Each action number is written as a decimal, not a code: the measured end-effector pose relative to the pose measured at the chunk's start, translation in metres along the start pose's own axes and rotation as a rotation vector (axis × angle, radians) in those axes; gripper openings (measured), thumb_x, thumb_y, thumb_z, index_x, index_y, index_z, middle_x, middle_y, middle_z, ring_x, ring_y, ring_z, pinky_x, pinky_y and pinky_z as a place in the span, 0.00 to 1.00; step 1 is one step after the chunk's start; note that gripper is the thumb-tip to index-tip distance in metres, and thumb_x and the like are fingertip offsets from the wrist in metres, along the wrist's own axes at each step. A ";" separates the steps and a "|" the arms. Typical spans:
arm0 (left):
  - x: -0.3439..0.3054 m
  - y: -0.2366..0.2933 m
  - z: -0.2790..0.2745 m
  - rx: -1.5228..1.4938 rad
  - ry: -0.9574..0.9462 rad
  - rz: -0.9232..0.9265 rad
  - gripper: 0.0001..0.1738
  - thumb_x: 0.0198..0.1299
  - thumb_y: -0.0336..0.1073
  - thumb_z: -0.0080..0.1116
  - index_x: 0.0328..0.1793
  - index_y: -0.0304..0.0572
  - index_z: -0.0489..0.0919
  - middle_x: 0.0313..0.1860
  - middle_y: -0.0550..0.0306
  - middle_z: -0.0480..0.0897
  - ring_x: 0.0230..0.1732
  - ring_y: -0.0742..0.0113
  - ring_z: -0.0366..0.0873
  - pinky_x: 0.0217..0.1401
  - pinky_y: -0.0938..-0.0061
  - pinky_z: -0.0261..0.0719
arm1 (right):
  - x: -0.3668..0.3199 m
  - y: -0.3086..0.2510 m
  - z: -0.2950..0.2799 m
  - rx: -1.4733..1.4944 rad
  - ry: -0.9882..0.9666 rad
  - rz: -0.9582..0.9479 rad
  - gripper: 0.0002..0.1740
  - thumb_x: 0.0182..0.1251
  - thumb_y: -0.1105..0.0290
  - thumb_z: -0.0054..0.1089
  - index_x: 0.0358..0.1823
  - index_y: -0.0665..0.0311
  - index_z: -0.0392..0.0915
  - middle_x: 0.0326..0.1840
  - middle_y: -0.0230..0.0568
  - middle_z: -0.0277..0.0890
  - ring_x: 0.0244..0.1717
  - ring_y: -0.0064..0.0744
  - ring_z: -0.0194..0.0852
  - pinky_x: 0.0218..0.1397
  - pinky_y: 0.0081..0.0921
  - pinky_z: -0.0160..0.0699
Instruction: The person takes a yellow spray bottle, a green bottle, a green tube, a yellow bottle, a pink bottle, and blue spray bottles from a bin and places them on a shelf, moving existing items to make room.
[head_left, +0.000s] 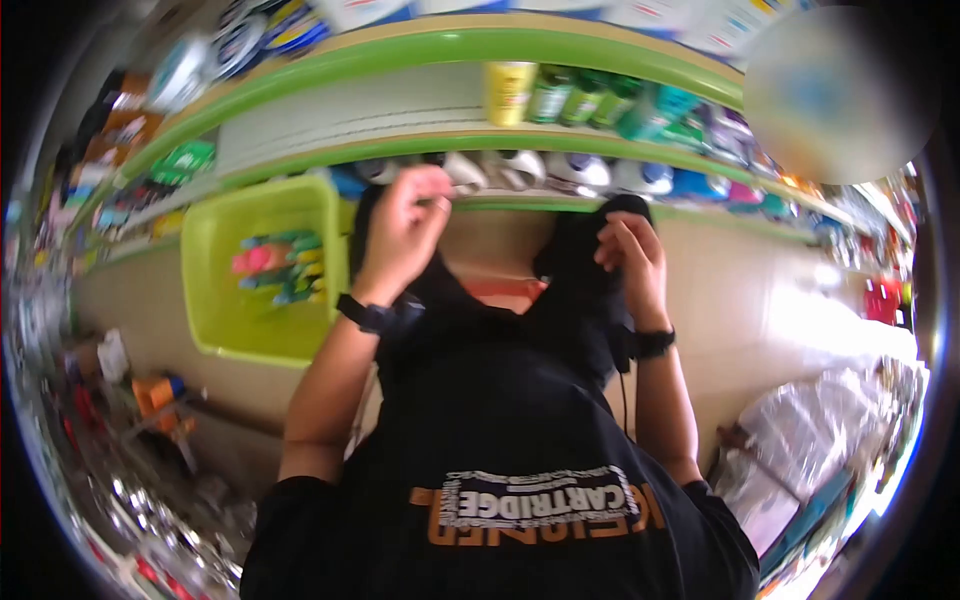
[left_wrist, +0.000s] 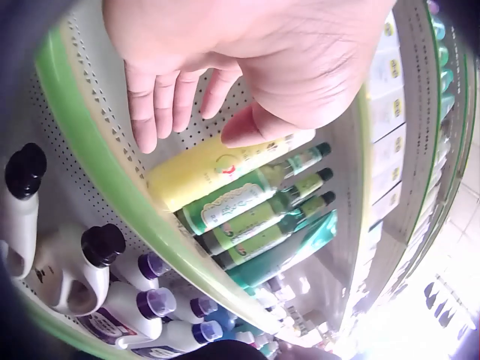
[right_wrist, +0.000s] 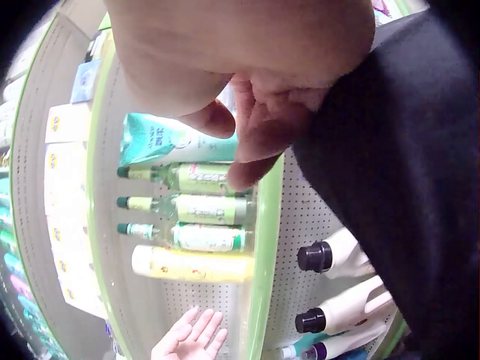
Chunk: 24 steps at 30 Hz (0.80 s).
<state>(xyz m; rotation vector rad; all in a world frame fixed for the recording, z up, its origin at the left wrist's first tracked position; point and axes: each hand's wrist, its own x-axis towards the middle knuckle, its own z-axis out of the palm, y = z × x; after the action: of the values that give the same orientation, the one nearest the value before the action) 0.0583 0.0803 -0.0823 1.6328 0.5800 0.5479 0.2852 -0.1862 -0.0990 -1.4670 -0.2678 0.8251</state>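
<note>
Faces white perforated-metal shelving with rounded green front edges (head_left: pixel 350 108), above a beige, glossy floor (head_left: pixel 735 290) in a crowded shop. On the left, has a rectangular lime-green plastic basket (head_left: pixel 212 285) on that floor, with green bottles (head_left: pixel 295 275) and a pink item (head_left: pixel 262 258) inside. Holds the left hand (head_left: pixel 408 220) out before the shelving, fingers extended and slightly parted, thumb apart, near but not touching a yellow cylindrical bottle (left_wrist: pixel 225 171). Can see that bottle on a shelf, beside three slim, dark-capped green bottles (left_wrist: pixel 241 223) and a teal squeeze tube (left_wrist: pixel 289 255). Holds the right hand (head_left: pixel 637 258) over the black-trousered right knee (head_left: pixel 600 225), empty, fingers loosely bent; cannot tell whether touching the cloth.
</note>
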 end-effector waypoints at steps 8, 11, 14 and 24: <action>-0.124 0.002 -0.087 0.209 0.243 -0.033 0.10 0.80 0.29 0.58 0.62 0.39 0.81 0.59 0.55 0.86 0.58 0.68 0.87 0.54 0.74 0.85 | -0.014 -0.033 0.106 -0.225 -0.540 -0.099 0.10 0.84 0.75 0.57 0.60 0.70 0.79 0.45 0.38 0.84 0.39 0.21 0.83 0.43 0.18 0.79; -0.141 -0.017 -0.159 0.153 0.583 -0.093 0.08 0.78 0.27 0.59 0.59 0.41 0.82 0.53 0.56 0.88 0.54 0.70 0.87 0.49 0.76 0.84 | -0.009 -0.045 0.133 -0.272 -0.599 -0.150 0.10 0.84 0.76 0.56 0.59 0.71 0.79 0.44 0.37 0.84 0.40 0.21 0.83 0.44 0.19 0.80; -0.162 -0.059 -0.243 0.215 0.668 -0.148 0.11 0.75 0.29 0.62 0.60 0.40 0.81 0.53 0.53 0.88 0.55 0.68 0.87 0.50 0.73 0.84 | -0.011 -0.047 0.149 -0.313 -0.617 -0.174 0.09 0.84 0.76 0.55 0.59 0.71 0.79 0.44 0.37 0.85 0.40 0.21 0.83 0.45 0.20 0.81; -0.134 -0.134 -0.312 1.136 0.509 -0.354 0.26 0.66 0.38 0.67 0.69 0.39 0.77 0.65 0.37 0.82 0.63 0.36 0.83 0.61 0.46 0.84 | -0.031 -0.033 0.159 -0.411 -0.567 -0.123 0.09 0.84 0.77 0.55 0.57 0.69 0.81 0.43 0.36 0.86 0.40 0.21 0.85 0.42 0.19 0.81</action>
<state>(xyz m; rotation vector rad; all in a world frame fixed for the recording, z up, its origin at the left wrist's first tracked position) -0.2537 0.2436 -0.1774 2.3505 1.7460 0.3653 0.1743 -0.0806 -0.0369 -1.5438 -0.9924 1.1193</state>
